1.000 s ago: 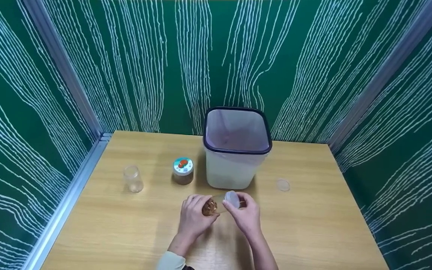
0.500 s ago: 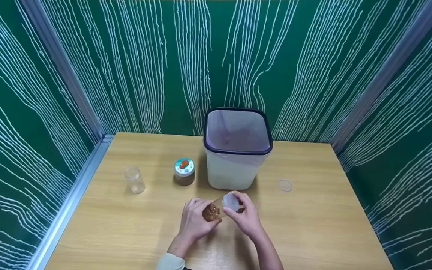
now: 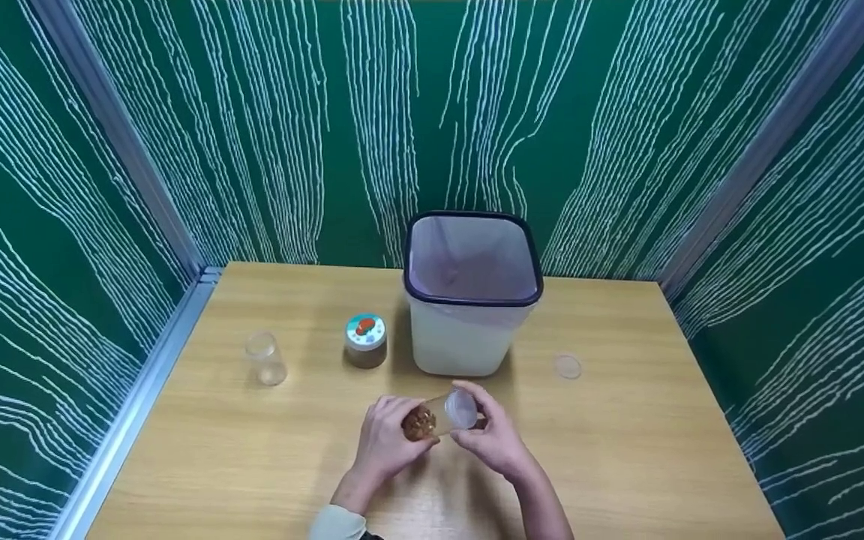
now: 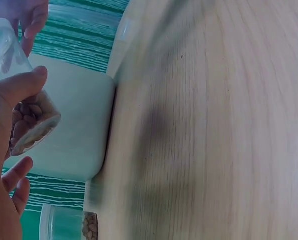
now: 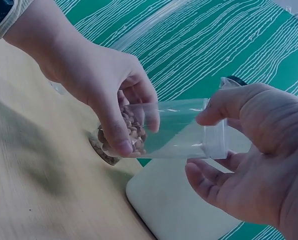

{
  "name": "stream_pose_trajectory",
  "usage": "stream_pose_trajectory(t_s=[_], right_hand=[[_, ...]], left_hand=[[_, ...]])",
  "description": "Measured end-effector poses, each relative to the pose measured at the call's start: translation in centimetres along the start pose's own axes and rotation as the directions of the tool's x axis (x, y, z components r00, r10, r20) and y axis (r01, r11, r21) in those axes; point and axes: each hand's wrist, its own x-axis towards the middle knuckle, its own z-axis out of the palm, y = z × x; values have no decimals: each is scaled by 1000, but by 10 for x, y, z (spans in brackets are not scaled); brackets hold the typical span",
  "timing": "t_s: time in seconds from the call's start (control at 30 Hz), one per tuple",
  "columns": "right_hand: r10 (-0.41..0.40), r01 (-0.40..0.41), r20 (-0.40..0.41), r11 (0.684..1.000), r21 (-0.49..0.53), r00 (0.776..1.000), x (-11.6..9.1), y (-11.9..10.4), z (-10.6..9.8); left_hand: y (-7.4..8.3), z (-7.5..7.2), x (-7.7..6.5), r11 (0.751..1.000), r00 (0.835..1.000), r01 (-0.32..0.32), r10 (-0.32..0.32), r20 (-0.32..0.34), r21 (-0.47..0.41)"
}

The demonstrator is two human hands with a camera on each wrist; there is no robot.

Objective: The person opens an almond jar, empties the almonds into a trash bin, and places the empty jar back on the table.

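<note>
My left hand (image 3: pixel 385 442) grips a clear plastic jar (image 5: pixel 176 130) around its base end, thumb on the near side in the right wrist view. Brown nut-like or pebble-like pieces (image 5: pixel 134 131) are heaped in that end. The jar lies tilted in the air above the table, its translucent lid (image 3: pixel 462 409) toward the right. My right hand (image 3: pixel 498 439) pinches the lid edge, thumb on one side and fingers on the other. In the left wrist view, the jar's pebbly base (image 4: pixel 36 125) shows below the left thumb.
A white bin (image 3: pixel 462 341) with a dark rim and liner stands behind the hands. Left of it is a jar with a printed lid (image 3: pixel 366 331), brown contents inside. A clear jar (image 3: pixel 268 364) stands farther left. A thin clear disc (image 3: pixel 568 366) lies at right.
My right hand's fingers have shifted round the lid, thumb now lower and fingers spread wider. The lid faces the camera more. My left hand keeps its grip on the jar.
</note>
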Motion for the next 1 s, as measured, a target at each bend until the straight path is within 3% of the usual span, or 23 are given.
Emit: stream_pose_trajectory(t_s=[0.13, 0.27, 0.4, 0.5, 0.73, 1.0], right_hand=[[41, -58, -109, 986, -158, 993, 4, 17, 0], [81, -174, -264, 920, -351, 961, 4, 15, 1], [98, -235, -326, 879, -414, 940, 7, 10, 2], [74, -203, -309, 889, -411, 948, 9, 7, 3], [-8, -44, -149, 937, -346, 989, 7, 9, 1], [-57, 36, -63, 952, -304, 996, 0, 13, -1]], left_hand=[[1, 0, 0, 1000, 1000, 15, -15, 4, 0], [3, -1, 1, 1000, 1000, 18, -18, -3, 4], [2, -3, 7, 1000, 1000, -1, 1, -4, 10], [1, -4, 10, 1000, 1000, -12, 12, -16, 11], [3, -5, 8, 1000, 1000, -1, 1, 7, 3], [6, -2, 4, 1000, 999, 24, -24, 44, -1]])
